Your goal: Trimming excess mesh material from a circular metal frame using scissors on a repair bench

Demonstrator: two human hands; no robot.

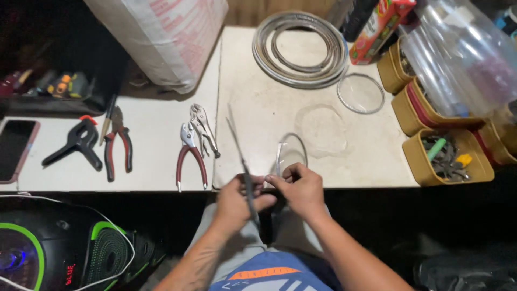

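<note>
While a thin metal strip (243, 167) is gripped in the closed left hand (237, 202), a clear ring (291, 153) standing on edge is pinched by the right hand (301, 189) at the near edge of the surface (258, 108). A fitting of strip to ring appears under way; steady alignment seems called for next. Pliers (189, 153) are seen just left of the hands, yellow bins (444, 156) well right, open room beyond.
</note>
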